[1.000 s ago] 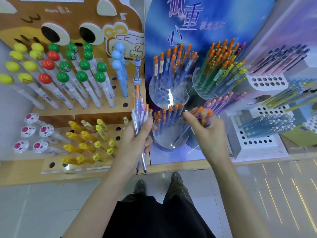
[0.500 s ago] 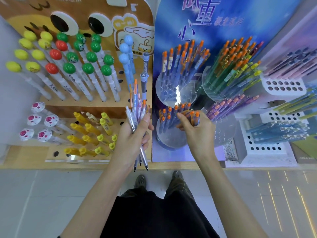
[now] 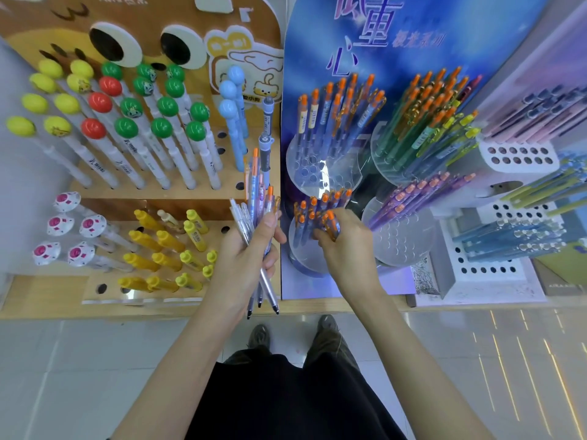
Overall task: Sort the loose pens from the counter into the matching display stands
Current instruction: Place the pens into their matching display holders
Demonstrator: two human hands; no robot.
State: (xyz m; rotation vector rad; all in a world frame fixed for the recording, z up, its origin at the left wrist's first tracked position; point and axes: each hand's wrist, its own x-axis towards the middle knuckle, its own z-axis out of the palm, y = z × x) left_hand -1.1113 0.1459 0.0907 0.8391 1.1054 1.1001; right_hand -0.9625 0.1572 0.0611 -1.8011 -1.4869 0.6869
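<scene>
Purple characters on the blue stand
The blue display stand (image 3: pixel 476 33) is showing "重" and "心" in large purple strokes, the character above running off-frame. Smaller lettering beside them is blurring out, and a half-cropped "Mura" is peeking atop the brown display stand (image 3: pixel 152 17).

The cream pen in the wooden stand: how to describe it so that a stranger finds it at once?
Find the wooden stand with big cartoon eyes, on the left. On its lower step stand yellow pens; the cream pen is in their back row, between two of them. It alone is pale cream, not yellow.
</scene>
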